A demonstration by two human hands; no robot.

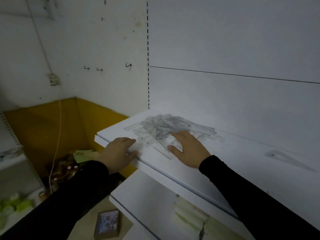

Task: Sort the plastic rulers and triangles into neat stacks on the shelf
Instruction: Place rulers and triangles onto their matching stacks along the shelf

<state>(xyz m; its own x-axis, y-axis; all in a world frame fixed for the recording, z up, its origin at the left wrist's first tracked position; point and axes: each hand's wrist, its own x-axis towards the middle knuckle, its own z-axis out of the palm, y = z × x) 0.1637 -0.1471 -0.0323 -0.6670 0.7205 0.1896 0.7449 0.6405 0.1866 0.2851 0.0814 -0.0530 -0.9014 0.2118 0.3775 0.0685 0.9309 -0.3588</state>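
Note:
A loose heap of clear plastic rulers and triangles lies near the left end of the white shelf, against the back panel. One separate clear triangle lies alone further right on the shelf. My right hand rests flat on the near edge of the heap, fingers spread over a clear triangle, gripping nothing. My left hand lies on the shelf's front left edge, fingers extended, touching the heap's near corner.
A lower white shelf juts out below, with green-and-white packets at its right. A small picture box lies underneath. Left of the shelf hang a white cable and clutter against a yellow wall. Green items sit far left.

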